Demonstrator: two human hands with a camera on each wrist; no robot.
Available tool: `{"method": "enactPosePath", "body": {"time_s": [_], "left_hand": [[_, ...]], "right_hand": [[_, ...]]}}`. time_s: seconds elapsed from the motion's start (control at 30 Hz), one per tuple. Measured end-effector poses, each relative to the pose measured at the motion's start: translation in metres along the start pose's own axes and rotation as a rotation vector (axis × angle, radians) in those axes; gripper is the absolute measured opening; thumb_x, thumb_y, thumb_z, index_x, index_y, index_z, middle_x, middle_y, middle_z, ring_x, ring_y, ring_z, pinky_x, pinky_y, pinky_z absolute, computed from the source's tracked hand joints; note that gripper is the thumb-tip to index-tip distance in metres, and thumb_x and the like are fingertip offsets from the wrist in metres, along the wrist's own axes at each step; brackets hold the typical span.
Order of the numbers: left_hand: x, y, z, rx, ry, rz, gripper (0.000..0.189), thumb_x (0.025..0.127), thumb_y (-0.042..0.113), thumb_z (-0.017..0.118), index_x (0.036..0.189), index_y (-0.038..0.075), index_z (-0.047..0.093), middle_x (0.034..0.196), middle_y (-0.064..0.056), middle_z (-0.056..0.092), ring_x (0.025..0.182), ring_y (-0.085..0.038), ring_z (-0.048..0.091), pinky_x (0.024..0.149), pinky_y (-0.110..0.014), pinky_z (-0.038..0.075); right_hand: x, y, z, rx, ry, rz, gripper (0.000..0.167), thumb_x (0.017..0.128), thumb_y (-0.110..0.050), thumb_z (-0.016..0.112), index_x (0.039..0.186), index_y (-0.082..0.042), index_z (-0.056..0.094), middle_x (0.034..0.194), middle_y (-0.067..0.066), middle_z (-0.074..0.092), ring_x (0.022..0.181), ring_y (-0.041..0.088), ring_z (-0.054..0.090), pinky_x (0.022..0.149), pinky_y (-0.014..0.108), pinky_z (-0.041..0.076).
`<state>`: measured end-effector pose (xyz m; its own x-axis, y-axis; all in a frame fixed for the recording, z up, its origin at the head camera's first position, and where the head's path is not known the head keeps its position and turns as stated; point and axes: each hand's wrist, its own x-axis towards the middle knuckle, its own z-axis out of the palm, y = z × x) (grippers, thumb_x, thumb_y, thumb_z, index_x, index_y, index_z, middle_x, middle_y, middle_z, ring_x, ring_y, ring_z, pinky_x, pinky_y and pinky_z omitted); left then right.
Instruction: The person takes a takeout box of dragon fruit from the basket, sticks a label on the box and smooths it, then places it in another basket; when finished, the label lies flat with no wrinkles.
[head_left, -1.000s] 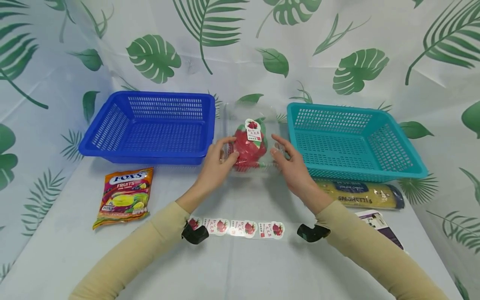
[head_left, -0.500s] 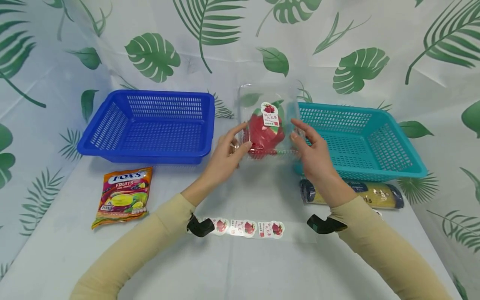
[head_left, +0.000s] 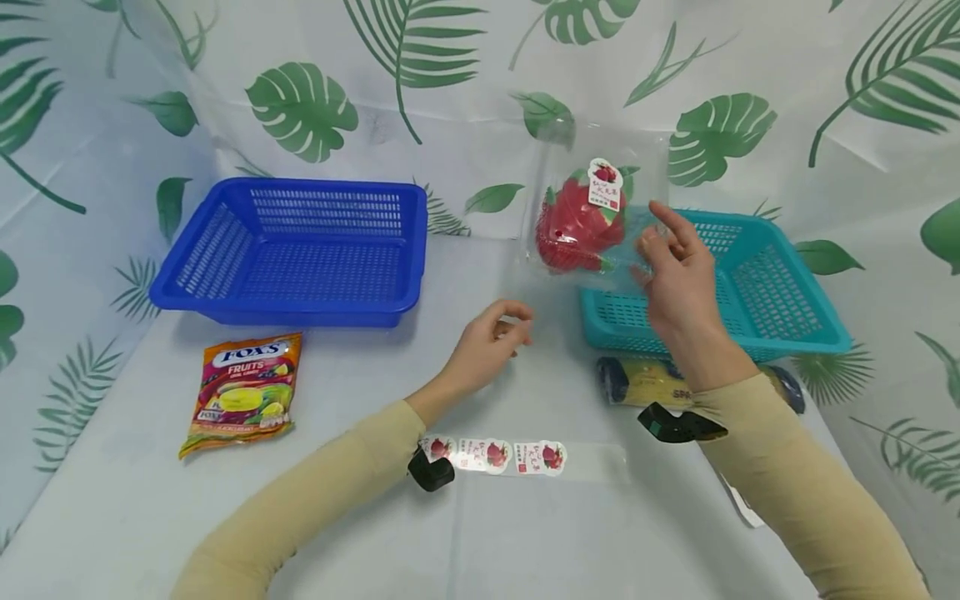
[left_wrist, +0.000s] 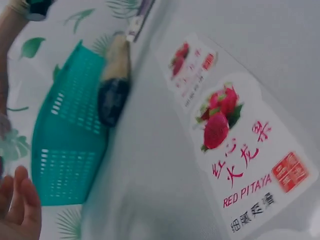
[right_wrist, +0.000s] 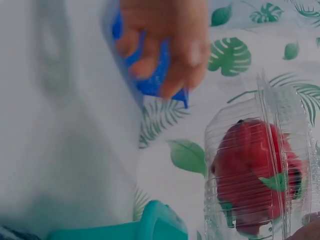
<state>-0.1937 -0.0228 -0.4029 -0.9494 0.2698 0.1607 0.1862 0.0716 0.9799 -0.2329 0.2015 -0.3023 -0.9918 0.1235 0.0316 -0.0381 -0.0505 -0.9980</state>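
Note:
My right hand (head_left: pixel 681 271) grips the right side of a clear plastic clamshell box (head_left: pixel 540 158), raised over the left end of the teal basket (head_left: pixel 806 283). Inside it lies a red pitaya (head_left: pixel 573 225) with green scales; a dragon fruit label (head_left: pixel 604 185) is on the lid. In the right wrist view the clamshell box (right_wrist: pixel 220 135) shows side-on. My left hand (head_left: pixel 487 346) is apart from the box, lower and to its left, above the table, with fingers loosely curled round nothing. In the left wrist view only some fingers of the left hand (left_wrist: pixel 20 205) show.
A blue basket (head_left: pixel 315 275) stands at the back left, with a bag of Fox's fruit candy (head_left: pixel 243 396) before it. A spaghetti packet (head_left: pixel 645 382) lies before the teal basket. A strip of pitaya stickers (head_left: pixel 487 456) lies near the front; a white card (head_left: pixel 742 504) is partly under the right forearm.
The clamshell box has risen and moved right, first between both hands, now in the right hand alone. My left hand has let go and come down towards the front.

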Motion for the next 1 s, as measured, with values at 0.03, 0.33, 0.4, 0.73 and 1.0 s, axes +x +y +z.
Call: {"method": "enactPosePath", "body": {"time_s": [0.03,0.33,0.4,0.73,1.0], "left_hand": [[0.003,-0.003,0.003,0.013,-0.039,-0.020,0.026,0.102,0.019,0.054,0.124,0.007,0.058,0.117,-0.009,0.062,0.094,-0.019,0.065,0.077,-0.038,0.054],[0.054,-0.020,0.035,0.059,-0.156,-0.103,0.040,0.101,0.025,0.056,0.139,0.014,0.052,0.118,-0.009,0.061,0.097,-0.028,0.066,0.077,-0.036,0.055],[0.065,-0.021,0.042,0.054,-0.169,-0.127,0.043,0.101,0.028,0.057,0.142,0.017,0.050,0.117,-0.011,0.062,0.098,-0.033,0.065,0.079,-0.043,0.054],[0.096,-0.014,0.061,0.033,-0.174,-0.197,0.048,0.095,0.030,0.065,0.140,0.015,0.053,0.093,-0.017,0.063,0.089,-0.041,0.062,0.078,-0.054,0.052],[0.098,-0.011,0.062,0.018,-0.173,-0.184,0.047,0.095,0.023,0.067,0.137,0.009,0.054,0.079,-0.011,0.059,0.076,-0.032,0.058,0.080,-0.053,0.052]], "right_hand": [[0.000,-0.001,0.001,0.007,-0.003,-0.003,0.045,0.101,-0.022,0.051,0.146,-0.028,0.046,0.120,-0.002,0.040,0.120,0.015,0.043,0.114,0.046,0.028],[0.001,-0.011,0.019,0.038,-0.026,-0.029,0.046,0.100,-0.023,0.055,0.145,-0.027,0.047,0.117,0.001,0.043,0.121,0.018,0.044,0.113,0.044,0.030],[0.000,-0.012,0.023,0.048,-0.025,-0.036,0.045,0.100,-0.022,0.055,0.145,-0.026,0.047,0.115,0.002,0.044,0.119,0.018,0.046,0.113,0.045,0.030],[0.000,-0.012,0.030,0.055,-0.027,-0.040,0.044,0.100,-0.022,0.055,0.143,-0.025,0.049,0.110,0.003,0.045,0.114,0.014,0.047,0.111,0.045,0.033],[0.002,-0.015,0.008,0.091,-0.006,-0.039,0.044,0.099,-0.022,0.057,0.142,-0.025,0.050,0.108,0.002,0.048,0.108,0.013,0.049,0.109,0.043,0.034]]}}
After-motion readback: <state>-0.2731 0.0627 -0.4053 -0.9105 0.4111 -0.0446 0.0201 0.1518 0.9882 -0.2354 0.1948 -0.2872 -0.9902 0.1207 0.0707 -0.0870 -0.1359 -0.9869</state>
